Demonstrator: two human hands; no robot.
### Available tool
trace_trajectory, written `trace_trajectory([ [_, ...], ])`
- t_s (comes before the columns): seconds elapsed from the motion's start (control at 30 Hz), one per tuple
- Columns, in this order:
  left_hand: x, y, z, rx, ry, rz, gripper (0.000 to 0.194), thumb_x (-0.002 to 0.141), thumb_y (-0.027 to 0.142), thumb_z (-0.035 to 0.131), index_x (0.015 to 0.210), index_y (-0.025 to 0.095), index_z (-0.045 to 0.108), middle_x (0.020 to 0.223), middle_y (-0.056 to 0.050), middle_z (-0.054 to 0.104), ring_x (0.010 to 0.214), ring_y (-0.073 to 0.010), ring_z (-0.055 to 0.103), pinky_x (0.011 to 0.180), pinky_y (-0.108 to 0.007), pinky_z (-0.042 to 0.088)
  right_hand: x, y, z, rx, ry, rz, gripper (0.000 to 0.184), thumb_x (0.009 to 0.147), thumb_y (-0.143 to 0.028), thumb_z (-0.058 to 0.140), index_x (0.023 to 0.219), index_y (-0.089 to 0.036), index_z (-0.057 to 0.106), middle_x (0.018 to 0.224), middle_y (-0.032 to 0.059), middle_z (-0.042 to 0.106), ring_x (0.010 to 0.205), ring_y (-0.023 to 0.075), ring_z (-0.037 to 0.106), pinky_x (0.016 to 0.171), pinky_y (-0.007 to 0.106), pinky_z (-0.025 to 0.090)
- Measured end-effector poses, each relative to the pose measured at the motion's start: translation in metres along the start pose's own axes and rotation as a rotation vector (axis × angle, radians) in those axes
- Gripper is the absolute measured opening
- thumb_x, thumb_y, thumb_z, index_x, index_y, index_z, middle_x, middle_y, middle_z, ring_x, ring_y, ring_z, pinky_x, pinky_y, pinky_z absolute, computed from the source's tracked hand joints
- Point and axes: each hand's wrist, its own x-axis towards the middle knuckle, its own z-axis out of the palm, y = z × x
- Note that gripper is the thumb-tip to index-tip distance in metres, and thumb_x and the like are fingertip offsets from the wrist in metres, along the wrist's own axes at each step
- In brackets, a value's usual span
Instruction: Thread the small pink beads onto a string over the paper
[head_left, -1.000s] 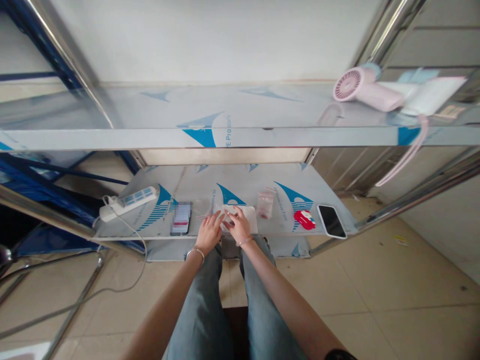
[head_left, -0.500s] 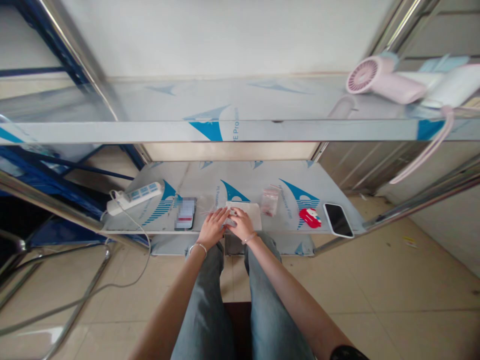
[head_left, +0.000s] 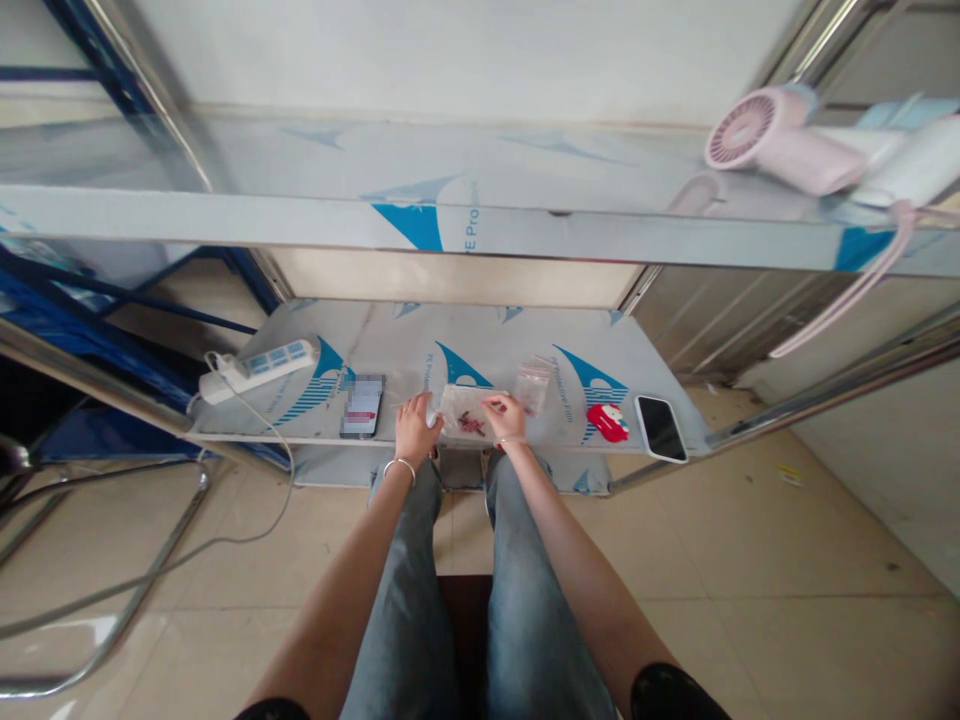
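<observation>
Centrally, hands (head_left: 416, 428) flanking small reddish pieces (head_left: 471, 424), flat pale rectangle (head_left: 463, 400) beneath

phone (head_left: 363, 406) left of small pieces (head_left: 471, 423), bag (head_left: 534, 387) right of them, fan (head_left: 784, 140) above

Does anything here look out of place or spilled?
Two mild oddities: a pale pink fabric-like strap dangles over the silvery upper shelf, and small dark-red pieces lie loose on a white rectangular pad, perhaps deliberately.
</observation>
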Motion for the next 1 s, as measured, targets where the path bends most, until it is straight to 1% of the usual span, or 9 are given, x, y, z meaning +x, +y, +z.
trace_trajectory([
  [0.07, 0.0, -0.002, 0.004, -0.011, -0.002, -0.006, 0.041, 0.084, 0.027, 0.06, 0.125, 0.018, 0.057, 0.124, -0.014, 0.065, 0.115, -0.0306, 0.058, 0.098, -0.043, 0.044, 0.001, 0.005, -0.006, -0.128, -0.161, 0.128, 0.008, 0.074, -0.016, 0.067, 0.08, -0.014, 0.072, 0.085, 0.0061, 0.072, 0.081, 0.0174, 0.066, 0.077, 0.026, 0.05],
  [0.13, 0.0, -0.003, 0.008, -0.026, -0.002, -0.001, 0.043, 0.084, 0.03, 0.061, 0.126, 0.018, 0.057, 0.122, -0.014, 0.065, 0.115, -0.0309, 0.058, 0.098, -0.044, 0.044, 0.0, 0.008, -0.01, -0.247, -0.327, 0.184, 0.011, 0.075, -0.017, 0.069, 0.084, -0.013, 0.074, 0.087, 0.0069, 0.073, 0.082, 0.0178, 0.066, 0.078, 0.025, 0.049],
  [0.23, 0.001, -0.003, 0.012, -0.061, 0.015, -0.006, 0.046, 0.084, 0.032, 0.061, 0.128, 0.018, 0.054, 0.122, -0.014, 0.065, 0.116, -0.0305, 0.058, 0.099, -0.044, 0.043, 0.001, 0.013, -0.012, -0.347, -0.41, 0.158, 0.017, 0.08, -0.012, 0.064, 0.094, -0.014, 0.075, 0.1, 0.0079, 0.073, 0.093, 0.0179, 0.067, 0.085, 0.025, 0.048],
  [0.3, 0.001, -0.002, 0.013, -0.075, 0.024, -0.022, 0.048, 0.084, 0.031, 0.062, 0.129, 0.018, 0.053, 0.123, -0.014, 0.065, 0.116, -0.0304, 0.058, 0.099, -0.044, 0.043, 0.001, 0.016, -0.012, -0.371, -0.415, 0.121, 0.027, 0.081, -0.007, 0.06, 0.102, -0.015, 0.075, 0.107, 0.0075, 0.072, 0.102, 0.0168, 0.066, 0.092, 0.025, 0.047],
  [0.37, 0.001, 0.001, 0.012, -0.075, 0.018, -0.036, 0.047, 0.083, 0.03, 0.062, 0.128, 0.018, 0.054, 0.123, -0.013, 0.064, 0.115, -0.0305, 0.058, 0.099, -0.043, 0.043, 0.002, 0.017, -0.01, -0.417, -0.424, 0.098, 0.03, 0.08, -0.007, 0.062, 0.105, -0.016, 0.075, 0.111, 0.0079, 0.071, 0.106, 0.0171, 0.065, 0.095, 0.024, 0.045],
  [0.53, 0.001, 0.011, 0.007, -0.033, -0.034, 0.027, 0.042, 0.085, 0.025, 0.059, 0.126, 0.019, 0.055, 0.124, -0.012, 0.063, 0.118, -0.0302, 0.055, 0.099, -0.042, 0.043, 0.001, 0.012, -0.004, -0.551, -0.434, 0.107, 0.021, 0.082, -0.024, 0.068, 0.1, -0.018, 0.076, 0.111, 0.0103, 0.07, 0.105, 0.0192, 0.065, 0.09, 0.025, 0.046],
  [0.77, -0.001, 0.022, 0.01, -0.019, -0.096, 0.145, 0.043, 0.083, 0.022, 0.061, 0.126, 0.021, 0.057, 0.132, -0.011, 0.059, 0.12, -0.0289, 0.054, 0.104, -0.043, 0.041, 0.004, 0.004, -0.002, -0.55, -0.433, 0.15, 0.017, 0.083, -0.024, 0.068, 0.096, -0.015, 0.076, 0.105, 0.0118, 0.071, 0.099, 0.02, 0.066, 0.085, 0.025, 0.047],
  [0.87, -0.001, 0.025, 0.012, -0.017, -0.101, 0.154, 0.044, 0.082, 0.024, 0.063, 0.126, 0.021, 0.057, 0.133, -0.012, 0.058, 0.122, -0.0293, 0.053, 0.104, -0.043, 0.041, 0.006, 0.004, -0.002, -0.534, -0.354, 0.126, 0.018, 0.086, -0.021, 0.064, 0.099, -0.013, 0.075, 0.106, 0.0136, 0.07, 0.1, 0.0204, 0.065, 0.087, 0.027, 0.047],
  [1.0, 0.0, 0.025, 0.017, -0.012, -0.109, 0.168, 0.045, 0.082, 0.026, 0.065, 0.126, 0.021, 0.057, 0.134, -0.013, 0.058, 0.124, -0.0298, 0.053, 0.103, -0.043, 0.042, 0.007, 0.004, 0.002, -0.344, -0.147, -0.026, 0.019, 0.089, -0.022, 0.057, 0.095, -0.013, 0.073, 0.102, 0.0114, 0.069, 0.097, 0.0181, 0.063, 0.089, 0.028, 0.047],
])
